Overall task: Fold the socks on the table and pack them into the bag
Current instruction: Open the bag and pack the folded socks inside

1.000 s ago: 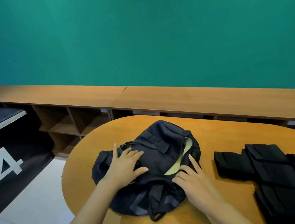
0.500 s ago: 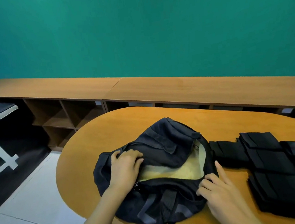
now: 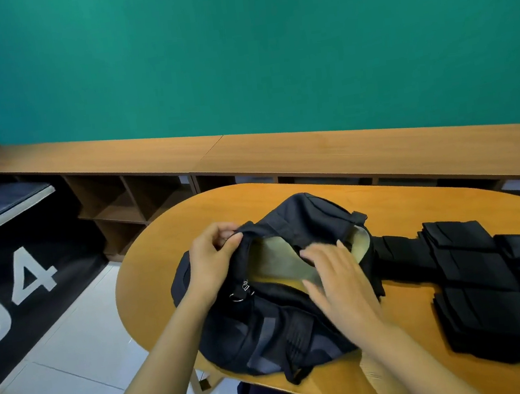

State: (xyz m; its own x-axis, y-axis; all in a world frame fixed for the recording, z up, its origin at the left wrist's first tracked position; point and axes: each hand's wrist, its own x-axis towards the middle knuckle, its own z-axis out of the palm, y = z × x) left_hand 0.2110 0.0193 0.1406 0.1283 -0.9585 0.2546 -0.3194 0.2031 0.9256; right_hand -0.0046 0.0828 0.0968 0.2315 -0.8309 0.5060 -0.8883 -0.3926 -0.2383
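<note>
Wooden bench [image 3: 166, 240]: folded black socks [image 3: 474, 269] run off frame at right. Left hand [image 3: 211, 260] pinches the rim of the open bag [image 3: 303, 214]; blurred right hand [image 3: 339, 281], fingers spread, hovers over its lining [image 3: 269, 260].

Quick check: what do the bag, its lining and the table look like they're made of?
Bag: dark matte woven fabric, perhaps nylon or canvas; it creases and slumps. Lining: pale yellowish smooth cloth, exact fibre unclear. Table: wood-look top, probably laminate; even grain, soft sheen.

Wooden table [image 3: 393, 214] carries dark bag [image 3: 306, 220] beside folded socks [image 3: 474, 266].
</note>
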